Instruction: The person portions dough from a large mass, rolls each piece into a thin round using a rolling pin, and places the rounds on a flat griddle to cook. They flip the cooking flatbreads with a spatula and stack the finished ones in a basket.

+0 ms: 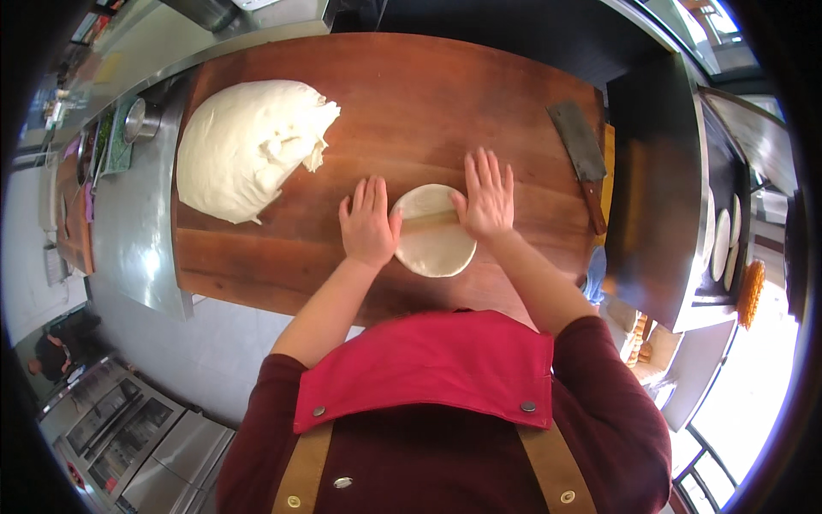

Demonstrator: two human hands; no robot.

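A round, flat sheet of dough (437, 254) lies on the wooden board (411, 83) in front of me. Across its upper half runs a slim, blurred wooden rolling pin (430, 221). My left hand (368, 221) is flat over the pin's left end, fingers stretched forward, thumb at the dough's edge. Over the right end lies my right hand (487, 199), palm down, fingers spread and thumb reaching over the dough. Neither hand curls around the pin, and both its ends are hidden. A large mound of pale dough (237, 148), torn along its right side, rests on the board at the left.
A cleaver (578, 144) with a wooden handle lies at the board's right edge. Beyond it, flat dough rounds (721, 244) sit on a dark griddle surface (716, 160). A metal pot (141, 121) stands on the left steel counter (131, 212). Another person (54, 353) is far off at lower left.
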